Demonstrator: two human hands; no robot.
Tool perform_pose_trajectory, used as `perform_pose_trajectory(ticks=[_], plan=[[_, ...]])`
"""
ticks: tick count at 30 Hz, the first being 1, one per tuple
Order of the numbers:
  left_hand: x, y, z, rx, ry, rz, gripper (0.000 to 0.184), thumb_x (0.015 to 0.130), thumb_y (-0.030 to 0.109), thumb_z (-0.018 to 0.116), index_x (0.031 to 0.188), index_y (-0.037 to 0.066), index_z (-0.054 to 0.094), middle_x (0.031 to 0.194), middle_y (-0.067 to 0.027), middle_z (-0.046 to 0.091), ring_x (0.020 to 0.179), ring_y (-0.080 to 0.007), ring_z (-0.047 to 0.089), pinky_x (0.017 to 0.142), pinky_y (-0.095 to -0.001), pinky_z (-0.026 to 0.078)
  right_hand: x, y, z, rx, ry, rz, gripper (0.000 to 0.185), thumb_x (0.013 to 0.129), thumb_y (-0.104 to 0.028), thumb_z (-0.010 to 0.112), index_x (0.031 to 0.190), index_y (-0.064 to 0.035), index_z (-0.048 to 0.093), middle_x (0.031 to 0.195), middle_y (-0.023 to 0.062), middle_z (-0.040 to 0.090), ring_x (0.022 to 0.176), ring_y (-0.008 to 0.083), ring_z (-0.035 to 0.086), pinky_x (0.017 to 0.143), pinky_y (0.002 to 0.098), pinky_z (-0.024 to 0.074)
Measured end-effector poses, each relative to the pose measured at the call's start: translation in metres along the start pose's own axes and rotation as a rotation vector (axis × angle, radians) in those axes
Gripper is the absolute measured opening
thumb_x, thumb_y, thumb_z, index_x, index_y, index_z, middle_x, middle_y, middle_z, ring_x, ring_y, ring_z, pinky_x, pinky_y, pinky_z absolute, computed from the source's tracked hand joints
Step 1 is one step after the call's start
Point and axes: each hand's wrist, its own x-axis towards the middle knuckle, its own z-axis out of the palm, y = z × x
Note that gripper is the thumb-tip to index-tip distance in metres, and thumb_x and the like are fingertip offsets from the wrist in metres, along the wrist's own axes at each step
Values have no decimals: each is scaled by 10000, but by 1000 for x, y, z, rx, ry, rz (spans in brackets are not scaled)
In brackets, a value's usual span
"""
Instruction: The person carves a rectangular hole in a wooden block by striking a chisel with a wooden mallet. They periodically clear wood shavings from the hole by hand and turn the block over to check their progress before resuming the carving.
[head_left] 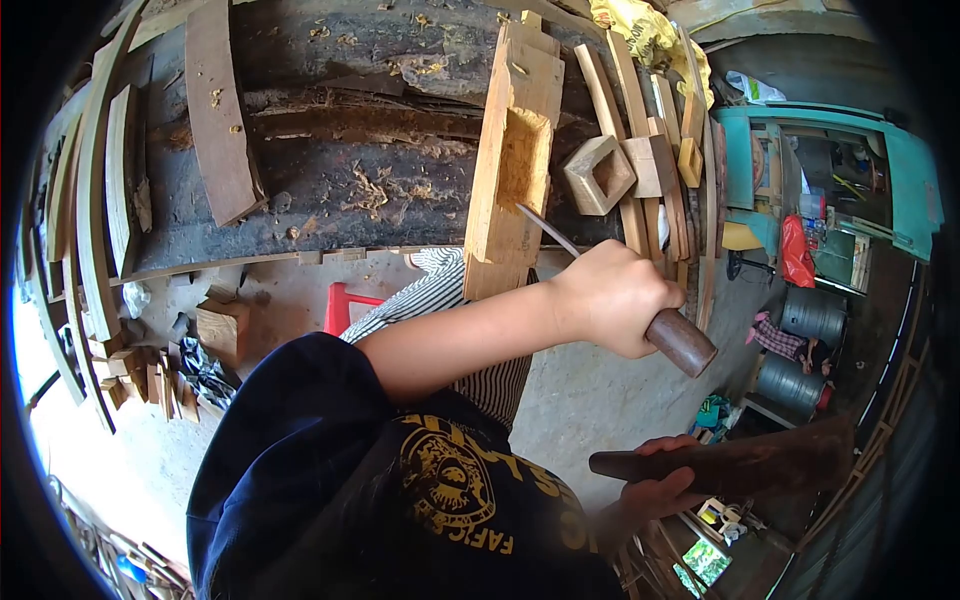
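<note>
My left hand point(615, 298) is wrapped round a chisel point(682, 343), its thick wooden handle sticking out below the fist. The chisel's metal blade points up and left, with its tip at the lower part of a long hollow cut in a pale wooden block point(484, 180). This block lies across the edge of a dark, rough workbench point(330, 195). At the lower right, my right hand point(665, 485) grips the narrow end of a dark wooden mallet point(770, 465), apart from the chisel.
Beside the block are a hollow wooden piece point(600, 175) and several wooden strips. A brown board point(215, 110) lies on the bench's left part. Offcuts point(220, 325) and a red stool point(338, 305) stand below. Metal drums point(812, 312) and a person point(780, 338) are at right.
</note>
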Motion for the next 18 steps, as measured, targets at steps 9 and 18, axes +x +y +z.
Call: perform_pose_trajectory(ticks=[9,18], plan=[[15,-8,-13,-105,-33,-126,168,618,233,672,694,93,619,639,-110,633,640,-324,646,591,-413,525,17,-7,5,-21,-23,-8,674,924,-468,521,1388,-96,203,828,145,516,545,189,520,461,282,459],[9,-18,1,-67,-33,-96,157,623,241,668,666,101,609,580,-104,596,592,-322,630,553,-412,514,6,-15,30,-287,-244,364,622,861,-313,604,1271,15,270,784,115,555,685,194,575,640,297,476]])
